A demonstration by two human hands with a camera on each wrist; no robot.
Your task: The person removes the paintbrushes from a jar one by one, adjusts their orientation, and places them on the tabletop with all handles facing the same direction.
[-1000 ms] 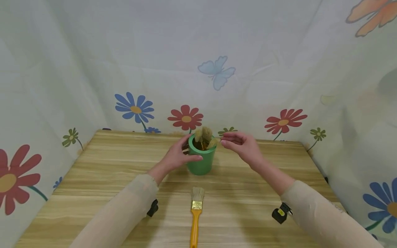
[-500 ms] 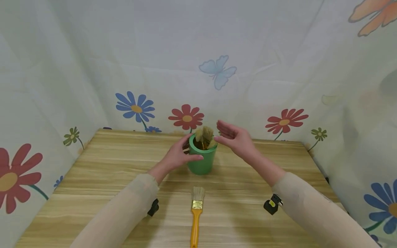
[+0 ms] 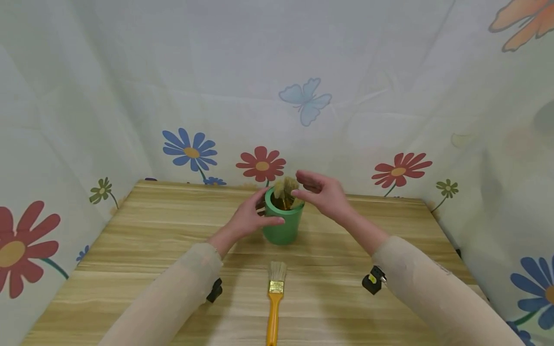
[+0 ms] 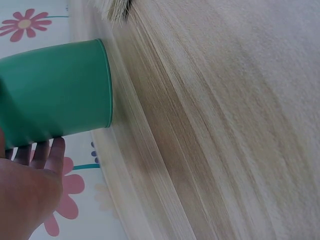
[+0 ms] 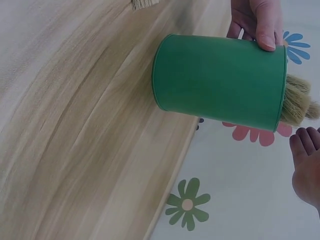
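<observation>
A green pot (image 3: pixel 282 231) stands upright near the back of the table. Several paintbrushes (image 3: pixel 283 186) are in it, bristles up. My left hand (image 3: pixel 247 217) holds the pot's left side, its thumb across the front and fingers behind. At the rim's right, my right hand (image 3: pixel 326 196) is beside the bristles with thumb and fingers spread apart. In the right wrist view its fingertips (image 5: pixel 305 137) lie just off the bristles (image 5: pixel 296 100), gripping nothing that I can see. Another paintbrush (image 3: pixel 274 302), with an orange handle and pale bristles, lies in front of the pot.
The wood-grain table (image 3: pixel 182 211) reaches back to a white curtain (image 3: pixel 216 57) printed with flowers and butterflies. More curtain hangs at both sides. Small black cameras (image 3: pixel 373 281) sit at the wrists.
My right hand has moved left to the bristles from beside the pot, and its fingers have spread away from the thumb. The left hand, pot and loose paintbrush have stayed put.
</observation>
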